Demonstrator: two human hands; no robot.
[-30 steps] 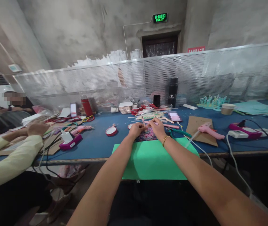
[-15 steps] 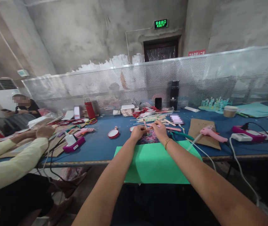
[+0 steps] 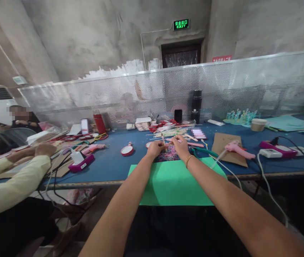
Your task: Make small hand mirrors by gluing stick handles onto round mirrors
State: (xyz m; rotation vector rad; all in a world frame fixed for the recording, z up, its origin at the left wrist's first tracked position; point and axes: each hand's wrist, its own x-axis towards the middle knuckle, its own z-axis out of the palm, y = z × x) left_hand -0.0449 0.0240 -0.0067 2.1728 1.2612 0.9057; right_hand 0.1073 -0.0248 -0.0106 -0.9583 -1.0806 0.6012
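Observation:
My left hand (image 3: 155, 148) is closed in a pinch around a thin, light-brown stick (image 3: 163, 137) that points upward. Close beside it, my right hand (image 3: 180, 145) is also pinched, with a small pinkish bit at its fingertips too small to make out. Under both hands lies a patch of pink and purple tangled material (image 3: 168, 154). A green sheet (image 3: 177, 184) spreads toward me below my wrists and hangs over the table edge. Just beyond my fingers is a pile of thin pale sticks (image 3: 165, 132).
On the right, a pink glue gun (image 3: 238, 150) rests on brown cardboard (image 3: 222, 141), near a purple power strip (image 3: 280, 150). A round red-rimmed piece (image 3: 127, 150) lies left of my hands. At far left, a co-worker's sleeved arm (image 3: 20, 176) reaches over the blue table (image 3: 109, 167).
The whole view has shifted slightly, so things sit a little further left and higher. My hands stay close together over the tangled material, with only slight finger movement.

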